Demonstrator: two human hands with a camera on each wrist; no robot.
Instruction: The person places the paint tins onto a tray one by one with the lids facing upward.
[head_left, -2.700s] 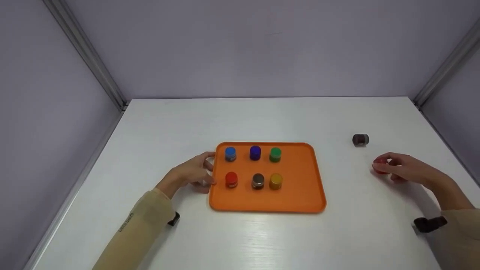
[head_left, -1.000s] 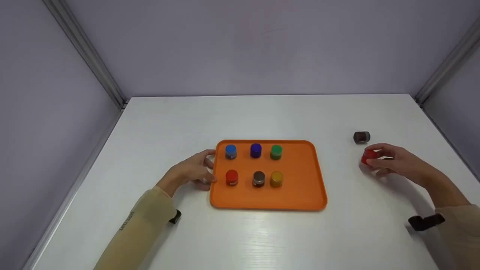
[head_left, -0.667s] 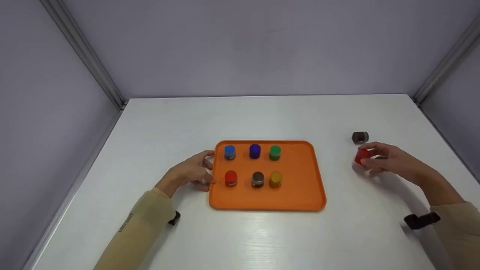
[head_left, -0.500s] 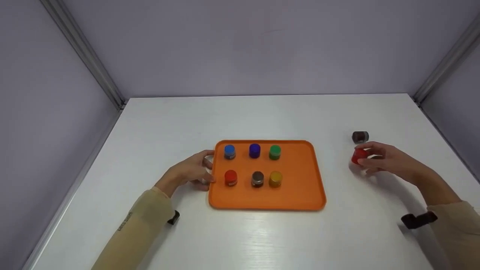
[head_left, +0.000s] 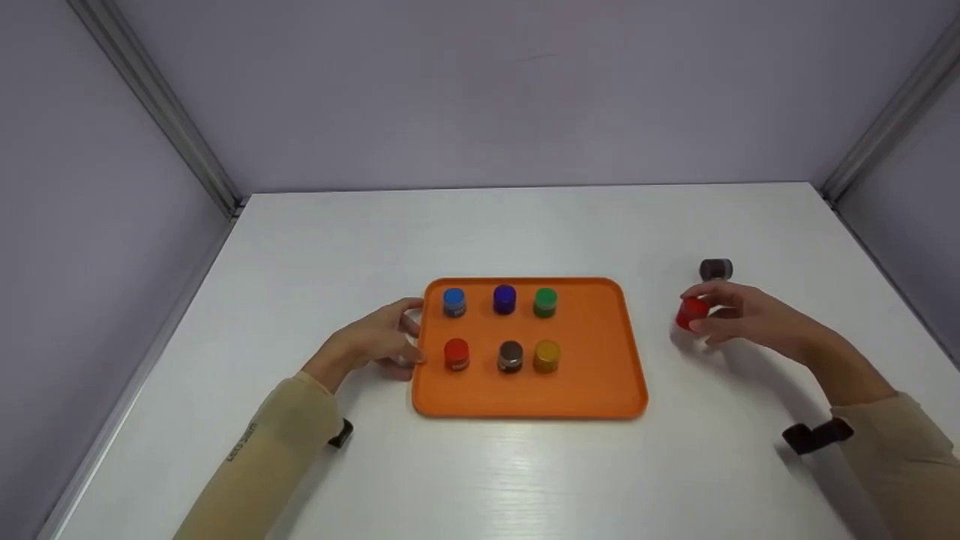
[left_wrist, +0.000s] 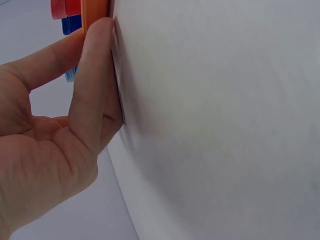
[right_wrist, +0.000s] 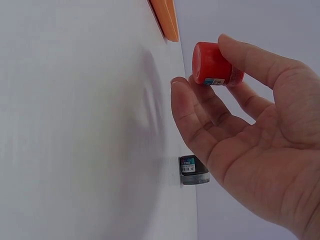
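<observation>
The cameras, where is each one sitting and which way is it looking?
Head: sits on the person's head, looks forward and down at the table, tray, both hands and sleeves.
Left wrist: sits on the left wrist, looks along the left hand, whose fingers touch the tray edge.
Right wrist: sits on the right wrist, looks along the right hand pinching the red jar, off the table.
Shared: head and right wrist both show the red jar and dark jar.

White table (head_left: 525, 225), lilac walls (head_left: 487, 90), metal posts (head_left: 157, 112)
</observation>
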